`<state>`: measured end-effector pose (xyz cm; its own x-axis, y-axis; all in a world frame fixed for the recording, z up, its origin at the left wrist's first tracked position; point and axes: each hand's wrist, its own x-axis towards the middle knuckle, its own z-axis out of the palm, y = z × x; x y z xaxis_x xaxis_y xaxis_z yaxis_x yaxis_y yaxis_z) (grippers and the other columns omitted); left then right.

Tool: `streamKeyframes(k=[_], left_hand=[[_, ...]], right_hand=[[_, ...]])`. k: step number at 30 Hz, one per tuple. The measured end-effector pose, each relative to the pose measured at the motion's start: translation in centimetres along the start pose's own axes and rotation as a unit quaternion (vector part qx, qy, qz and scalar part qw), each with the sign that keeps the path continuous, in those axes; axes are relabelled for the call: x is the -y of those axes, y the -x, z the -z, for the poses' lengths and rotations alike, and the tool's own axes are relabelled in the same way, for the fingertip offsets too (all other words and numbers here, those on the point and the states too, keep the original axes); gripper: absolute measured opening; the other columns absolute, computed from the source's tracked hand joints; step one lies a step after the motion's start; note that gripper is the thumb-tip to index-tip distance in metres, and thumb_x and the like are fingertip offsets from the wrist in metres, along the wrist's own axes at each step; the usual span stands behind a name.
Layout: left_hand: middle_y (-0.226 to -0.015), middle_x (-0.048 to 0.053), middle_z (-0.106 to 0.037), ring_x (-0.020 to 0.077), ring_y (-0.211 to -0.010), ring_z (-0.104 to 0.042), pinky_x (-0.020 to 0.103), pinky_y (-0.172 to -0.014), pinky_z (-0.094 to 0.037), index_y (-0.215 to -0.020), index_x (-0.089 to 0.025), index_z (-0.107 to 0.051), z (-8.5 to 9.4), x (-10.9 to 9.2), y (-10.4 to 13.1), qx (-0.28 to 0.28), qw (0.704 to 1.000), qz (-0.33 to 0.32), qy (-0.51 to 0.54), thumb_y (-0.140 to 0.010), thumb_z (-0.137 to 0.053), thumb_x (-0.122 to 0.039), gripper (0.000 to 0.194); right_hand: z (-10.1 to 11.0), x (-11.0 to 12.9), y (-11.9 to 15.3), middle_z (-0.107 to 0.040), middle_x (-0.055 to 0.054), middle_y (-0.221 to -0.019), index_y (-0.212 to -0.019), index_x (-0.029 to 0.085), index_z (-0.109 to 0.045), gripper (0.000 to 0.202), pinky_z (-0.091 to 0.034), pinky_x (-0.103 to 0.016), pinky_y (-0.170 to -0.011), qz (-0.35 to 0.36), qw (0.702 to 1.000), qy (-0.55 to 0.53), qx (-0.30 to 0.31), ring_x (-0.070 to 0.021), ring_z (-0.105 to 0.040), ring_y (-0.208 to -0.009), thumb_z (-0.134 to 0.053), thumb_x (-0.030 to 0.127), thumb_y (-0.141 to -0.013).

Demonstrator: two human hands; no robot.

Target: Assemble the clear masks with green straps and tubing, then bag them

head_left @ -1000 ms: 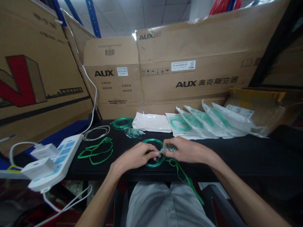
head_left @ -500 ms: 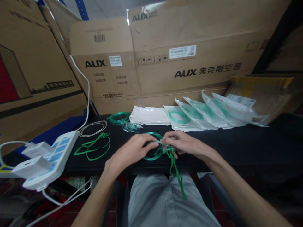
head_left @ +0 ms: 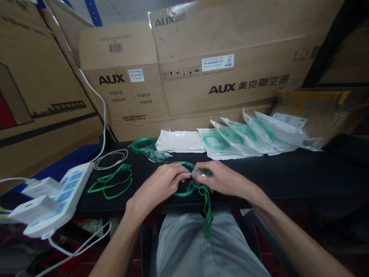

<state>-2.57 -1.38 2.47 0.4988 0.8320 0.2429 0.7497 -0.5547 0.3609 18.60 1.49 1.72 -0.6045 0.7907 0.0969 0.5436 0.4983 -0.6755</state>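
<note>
Between my hands is a clear oxygen mask (head_left: pixel 205 173) with a green elastic strap (head_left: pixel 207 209) that hangs over the table's front edge. My right hand (head_left: pixel 216 176) is closed around the mask near its connector. The fingers of my left hand (head_left: pixel 170 179) pinch the end of the green tubing (head_left: pixel 184 192) where it meets that connector. Most of this tubing lies coiled on the black table under my fingers. Whether the tube end is seated on the connector cannot be made out.
At the back stand sealed packs (head_left: pixel 216 142) with green tubing and a white stack of bags (head_left: pixel 180 142). Left of them are another tubing coil (head_left: pixel 142 145), a second mask (head_left: pixel 158 156), a loose green strap (head_left: pixel 115 184), a pale cord (head_left: pixel 112 158) and a power strip (head_left: pixel 66 196).
My right hand has closed further over the mask, and my left fingers have bunched together at the tube end. The hanging strap has swung left. The whole view has shifted slightly.
</note>
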Motion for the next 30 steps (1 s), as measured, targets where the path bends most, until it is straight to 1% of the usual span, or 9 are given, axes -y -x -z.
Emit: streamKeyframes(k=[3,4,7,9,11,16,21,26,30], left_hand=[[-0.098,0.001,-0.073,0.0166,-0.092,-0.066,0.027,-0.084,-0.045,-0.1,-0.02,-0.07,0.0,0.2,-0.1,-0.007,1.0,-0.004,0.01,-0.102,-0.047,-0.021,0.023],[-0.099,0.001,-0.072,0.0165,-0.092,-0.066,0.027,-0.084,-0.045,-0.101,-0.02,-0.07,0.0,0.3,-0.1,-0.014,1.0,-0.005,0.008,-0.102,-0.048,-0.02,0.022],[-0.102,0.002,-0.072,0.0173,-0.096,-0.066,0.028,-0.087,-0.046,-0.105,-0.02,-0.07,-0.1,0.2,-0.2,-0.029,0.999,-0.012,-0.019,-0.102,-0.049,-0.019,0.021],[-0.105,0.003,-0.073,0.0191,-0.099,-0.066,0.03,-0.09,-0.047,-0.108,-0.02,-0.071,-0.2,0.0,-0.2,-0.031,0.998,-0.018,-0.046,-0.101,-0.049,-0.02,0.022],[-0.108,0.004,-0.073,0.0213,-0.102,-0.066,0.033,-0.093,-0.048,-0.11,-0.02,-0.071,-0.2,-0.3,-0.2,-0.034,0.997,-0.023,-0.07,-0.101,-0.049,-0.021,0.023],[-0.108,0.004,-0.075,0.0225,-0.106,-0.067,0.034,-0.095,-0.049,-0.11,-0.021,-0.072,-0.1,-0.6,-0.1,-0.05,0.995,-0.042,-0.078,-0.102,-0.049,-0.023,0.025],[-0.11,0.002,-0.074,0.0203,-0.109,-0.066,0.03,-0.097,-0.047,-0.11,-0.022,-0.071,0.1,-0.1,0.0,-0.059,0.996,-0.049,-0.043,-0.103,-0.047,-0.029,0.026],[-0.104,0.0,-0.073,0.0174,-0.102,-0.066,0.027,-0.091,-0.046,-0.106,-0.022,-0.07,0.5,0.0,-0.2,-0.069,0.996,-0.043,-0.02,-0.103,-0.05,-0.027,0.021],[-0.101,0.0,-0.072,0.0168,-0.098,-0.066,0.028,-0.091,-0.045,-0.104,-0.022,-0.07,0.6,0.0,-0.2,-0.073,0.996,-0.042,-0.023,-0.102,-0.051,-0.025,0.019]], right_hand=[[-0.1,0.4,0.3,-0.072,-0.007,-0.094,-0.104,0.019,-0.071,0.026,-0.042,-0.031,-0.083,0.045,0.994,0.076,-0.068,-0.0217,-0.064,-0.09,-0.054,0.035,-0.094],[-0.1,0.5,0.3,-0.072,-0.007,-0.098,-0.105,0.019,-0.071,0.026,-0.041,-0.031,-0.086,0.052,0.993,0.077,-0.076,-0.0216,-0.063,-0.093,-0.054,0.035,-0.094],[0.2,0.7,0.2,-0.068,-0.003,-0.077,-0.097,0.017,-0.072,0.026,-0.043,-0.027,-0.072,0.036,0.997,0.036,-0.054,-0.0158,-0.06,-0.069,-0.052,0.034,-0.094],[0.6,0.7,0.0,-0.058,0.002,-0.059,-0.092,0.016,-0.071,0.028,-0.041,-0.025,-0.059,0.005,1.0,-0.026,-0.013,-0.0123,-0.053,-0.053,-0.051,0.036,-0.094],[0.8,0.5,-0.1,-0.051,0.005,-0.053,-0.09,0.016,-0.069,0.028,-0.039,-0.022,-0.051,-0.029,0.993,-0.11,0.03,-0.0106,-0.05,-0.046,-0.053,0.038,-0.092],[1.2,0.0,0.0,-0.059,0.002,-0.063,-0.083,0.016,-0.066,0.026,-0.034,-0.018,-0.044,-0.107,0.947,-0.292,0.082,-0.008,-0.051,-0.047,-0.059,0.041,-0.087],[1.0,-0.5,-0.2,-0.054,0.003,-0.048,-0.076,0.015,-0.061,0.039,-0.021,-0.019,-0.04,-0.082,0.933,-0.338,0.092,-0.0071,-0.043,-0.039,-0.059,0.052,-0.089],[1.2,-0.9,-0.2,-0.059,0.0,-0.064,-0.078,0.013,-0.062,0.045,-0.03,-0.02,-0.046,-0.06,0.921,-0.37,0.105,-0.0085,-0.052,-0.052,-0.068,0.057,-0.083],[1.3,-0.7,-0.1,-0.057,0.002,-0.068,-0.078,0.014,-0.059,0.042,-0.034,-0.02,-0.05,-0.069,0.921,-0.37,0.103,-0.0078,-0.05,-0.055,-0.07,0.055,-0.082]])
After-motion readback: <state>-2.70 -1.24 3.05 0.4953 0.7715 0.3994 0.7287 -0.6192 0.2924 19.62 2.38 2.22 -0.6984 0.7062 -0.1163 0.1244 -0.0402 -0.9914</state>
